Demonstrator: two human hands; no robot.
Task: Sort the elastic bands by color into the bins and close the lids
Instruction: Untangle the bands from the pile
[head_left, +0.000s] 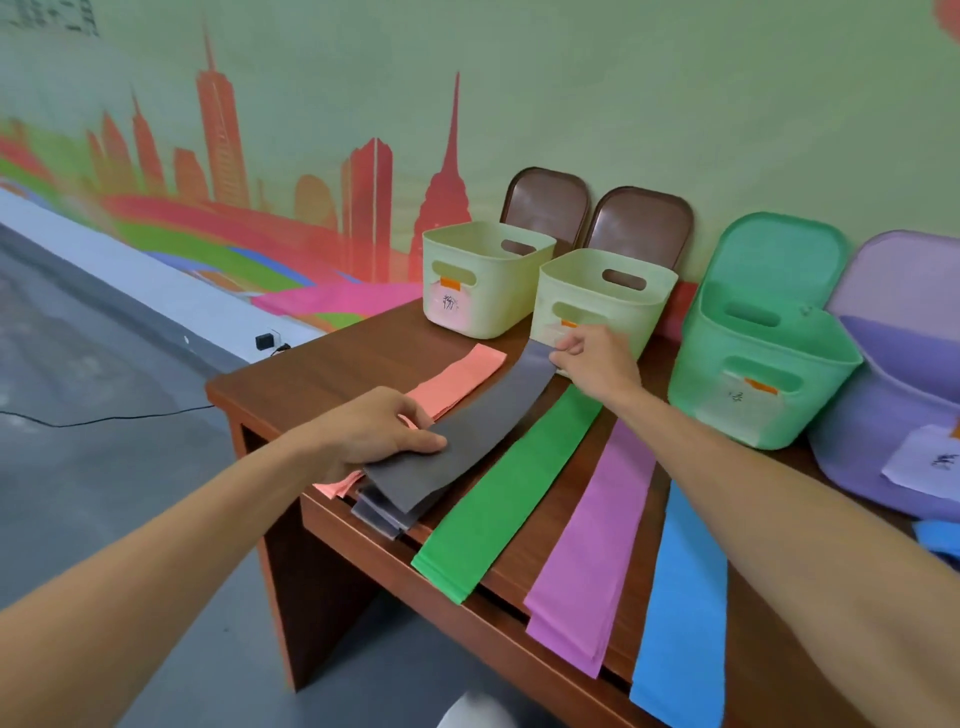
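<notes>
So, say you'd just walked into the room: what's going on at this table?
A person holds the top grey band of a grey stack. The left hand grips its near end and the right hand pinches its far end. A salmon band, green band, purple band and blue band lie side by side on the table. By the wall stand two pale yellow bins, a green bin and a purple bin, all with lids open.

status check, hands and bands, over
Left grip and right grip hold the grey band by its ends. Bins open. Nothing in the way.
</notes>
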